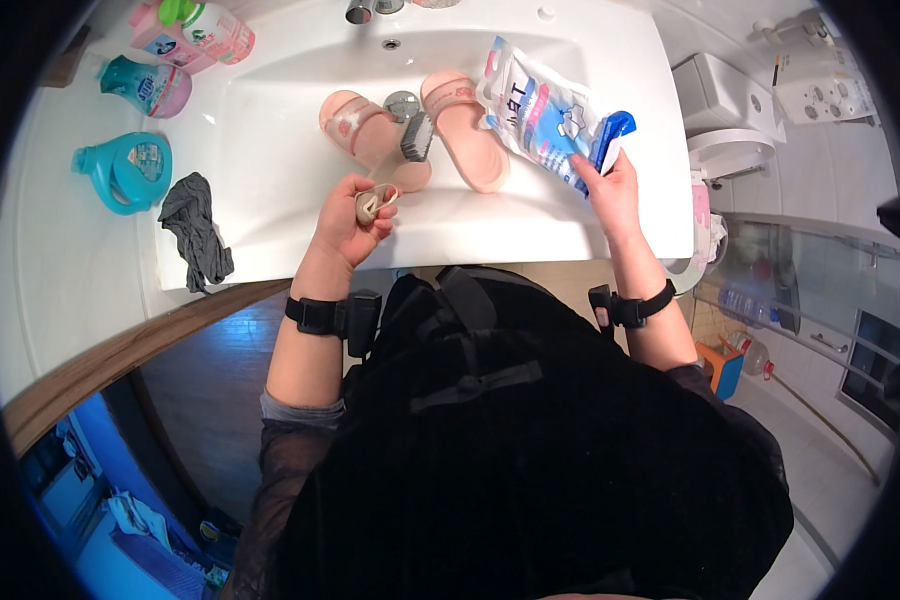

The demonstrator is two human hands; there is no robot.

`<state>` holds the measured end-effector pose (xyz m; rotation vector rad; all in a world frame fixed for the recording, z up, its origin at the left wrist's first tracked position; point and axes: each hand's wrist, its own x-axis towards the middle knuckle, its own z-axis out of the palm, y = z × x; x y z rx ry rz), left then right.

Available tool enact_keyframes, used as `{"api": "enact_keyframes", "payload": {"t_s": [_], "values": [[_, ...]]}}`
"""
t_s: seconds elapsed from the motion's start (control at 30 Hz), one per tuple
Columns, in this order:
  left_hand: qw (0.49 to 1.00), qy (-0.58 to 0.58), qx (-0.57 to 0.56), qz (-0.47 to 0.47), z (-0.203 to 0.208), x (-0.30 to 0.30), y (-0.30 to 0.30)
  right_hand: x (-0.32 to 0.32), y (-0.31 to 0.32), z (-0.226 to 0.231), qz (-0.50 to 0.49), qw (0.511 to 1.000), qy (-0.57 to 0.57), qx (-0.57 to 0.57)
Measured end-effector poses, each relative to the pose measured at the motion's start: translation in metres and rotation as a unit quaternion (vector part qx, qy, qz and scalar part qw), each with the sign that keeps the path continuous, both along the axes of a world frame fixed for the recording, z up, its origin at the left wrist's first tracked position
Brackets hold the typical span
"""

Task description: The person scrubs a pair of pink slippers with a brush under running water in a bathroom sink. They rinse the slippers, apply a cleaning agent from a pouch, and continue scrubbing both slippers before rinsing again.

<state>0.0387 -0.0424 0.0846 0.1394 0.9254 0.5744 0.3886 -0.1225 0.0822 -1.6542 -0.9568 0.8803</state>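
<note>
Blue-and-white plastic pouch (542, 115) sits over the right side of the washbasin (530, 232), its lower right end pinched between thumb and fingers of my right hand (615, 195); my left hand (342, 222) holds a small beige loop (367, 207). I'd grip firmly without squeezing and tilt gently, minding the pink slides (473, 147) and grey-bristled brush (416, 140) nearby

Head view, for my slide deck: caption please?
At a white sink holding pink slippers, the left hand holds a small beige item and the right hand a printed pouch.
</note>
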Motion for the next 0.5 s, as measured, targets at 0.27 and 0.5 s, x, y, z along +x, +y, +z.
{"api": "enact_keyframes", "payload": {"t_s": [0.27,0.5], "values": [[1.000,-0.019,-0.001,0.016,-0.007,-0.010,0.003,-0.002,-0.003,-0.004,-0.018,0.999,0.037,-0.010],[1.000,-0.024,0.017,0.012,-0.008,-0.017,0.001,-0.007,-0.002,-0.010,-0.054,0.996,0.064,0.017]]}}
